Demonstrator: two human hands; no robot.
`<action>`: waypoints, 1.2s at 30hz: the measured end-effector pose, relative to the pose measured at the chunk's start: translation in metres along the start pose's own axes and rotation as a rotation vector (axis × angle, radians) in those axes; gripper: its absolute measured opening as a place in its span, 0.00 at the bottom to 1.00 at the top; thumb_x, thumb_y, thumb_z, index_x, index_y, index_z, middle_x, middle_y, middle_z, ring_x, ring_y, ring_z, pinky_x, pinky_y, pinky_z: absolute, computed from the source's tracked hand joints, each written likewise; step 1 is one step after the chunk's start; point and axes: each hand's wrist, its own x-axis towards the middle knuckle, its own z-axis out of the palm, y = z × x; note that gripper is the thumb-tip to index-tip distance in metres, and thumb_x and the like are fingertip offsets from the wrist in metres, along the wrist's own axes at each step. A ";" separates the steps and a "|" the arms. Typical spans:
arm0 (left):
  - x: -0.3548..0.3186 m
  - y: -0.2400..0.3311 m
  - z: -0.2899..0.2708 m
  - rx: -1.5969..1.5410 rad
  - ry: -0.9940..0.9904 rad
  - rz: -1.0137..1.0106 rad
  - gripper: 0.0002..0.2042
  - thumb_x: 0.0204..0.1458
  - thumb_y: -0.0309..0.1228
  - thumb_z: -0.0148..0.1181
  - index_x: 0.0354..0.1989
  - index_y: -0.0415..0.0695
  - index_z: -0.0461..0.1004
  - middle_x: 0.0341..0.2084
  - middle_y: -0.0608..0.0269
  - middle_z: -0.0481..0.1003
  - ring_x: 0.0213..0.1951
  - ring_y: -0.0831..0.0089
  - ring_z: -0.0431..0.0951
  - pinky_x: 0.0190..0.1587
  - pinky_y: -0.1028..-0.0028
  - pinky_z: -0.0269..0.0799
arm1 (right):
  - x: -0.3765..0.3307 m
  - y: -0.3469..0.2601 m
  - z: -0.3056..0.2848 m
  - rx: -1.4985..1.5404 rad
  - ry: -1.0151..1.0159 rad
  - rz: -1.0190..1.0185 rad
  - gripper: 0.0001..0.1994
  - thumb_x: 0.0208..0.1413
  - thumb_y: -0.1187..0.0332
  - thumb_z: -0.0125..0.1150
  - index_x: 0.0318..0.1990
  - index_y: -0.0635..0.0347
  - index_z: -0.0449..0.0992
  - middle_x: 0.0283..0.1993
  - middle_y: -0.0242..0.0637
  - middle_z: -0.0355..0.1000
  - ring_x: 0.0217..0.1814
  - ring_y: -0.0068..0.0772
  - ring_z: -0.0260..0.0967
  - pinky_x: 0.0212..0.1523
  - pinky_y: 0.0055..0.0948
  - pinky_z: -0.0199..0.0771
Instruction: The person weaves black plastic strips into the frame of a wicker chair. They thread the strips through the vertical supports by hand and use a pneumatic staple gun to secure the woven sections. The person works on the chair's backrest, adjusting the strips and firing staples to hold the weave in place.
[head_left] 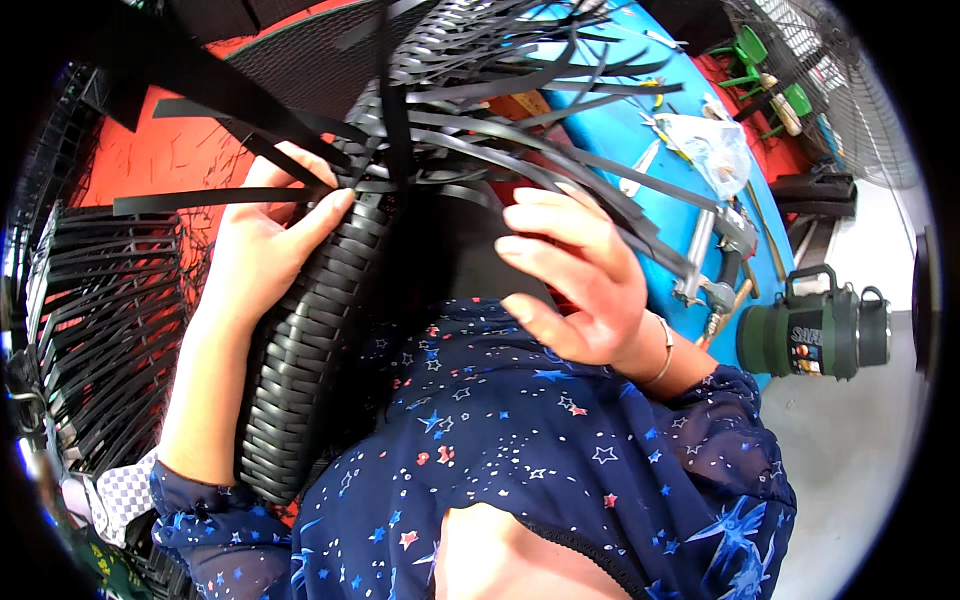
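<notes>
A curved, dark woven piece of flat plastic strips [318,330] lies across my lap and rises away from me. Its far end bristles with loose black strips [570,150] fanning to the right. My left hand [268,230] is at the piece's left edge, thumb and fingers closed on a black strip [200,198] where it meets the weave. My right hand [580,275] hovers right of the piece, below the loose strips, its fingers apart and slightly curled with nothing visible in them. A dark gap between the woven sides hides the piece's inside.
On the right, a blue work surface [600,45] holds a clear plastic bag [715,150], a metal hand tool [735,235] and small tools. Beside it is a green flask [785,335]. Another strip-covered woven piece [110,320] stands left on the red floor [125,170]. A fan [850,90] is far right.
</notes>
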 end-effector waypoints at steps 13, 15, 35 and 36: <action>0.015 -0.048 0.006 -0.035 -0.004 -0.007 0.06 0.57 0.26 0.62 0.40 0.42 0.71 0.35 0.71 0.72 0.40 0.83 0.70 0.48 0.82 0.64 | -0.211 0.121 -0.164 -0.588 0.572 0.919 0.11 0.56 0.66 0.66 0.43 0.62 0.80 0.38 0.38 0.78 0.38 0.24 0.76 0.40 0.26 0.75; 0.021 -0.048 0.006 0.035 -0.009 0.046 0.07 0.56 0.26 0.62 0.37 0.41 0.70 0.37 0.71 0.69 0.43 0.81 0.67 0.52 0.81 0.61 | -0.257 0.136 -0.196 -0.658 0.527 1.126 0.14 0.55 0.60 0.66 0.39 0.62 0.81 0.34 0.38 0.80 0.36 0.25 0.78 0.40 0.26 0.76; 0.011 -0.042 -0.014 0.140 0.041 0.091 0.12 0.50 0.34 0.67 0.39 0.42 0.75 0.40 0.59 0.74 0.44 0.63 0.77 0.51 0.67 0.72 | -0.273 0.210 -0.218 0.696 0.553 1.782 0.17 0.54 0.57 0.68 0.40 0.61 0.74 0.33 0.40 0.75 0.25 0.30 0.71 0.25 0.34 0.78; 0.010 -0.042 -0.014 0.151 0.056 0.101 0.12 0.50 0.34 0.67 0.38 0.42 0.75 0.40 0.59 0.74 0.43 0.63 0.77 0.51 0.67 0.71 | -0.269 0.211 -0.217 0.623 0.528 1.753 0.17 0.56 0.57 0.67 0.40 0.62 0.74 0.36 0.41 0.77 0.28 0.32 0.74 0.31 0.36 0.80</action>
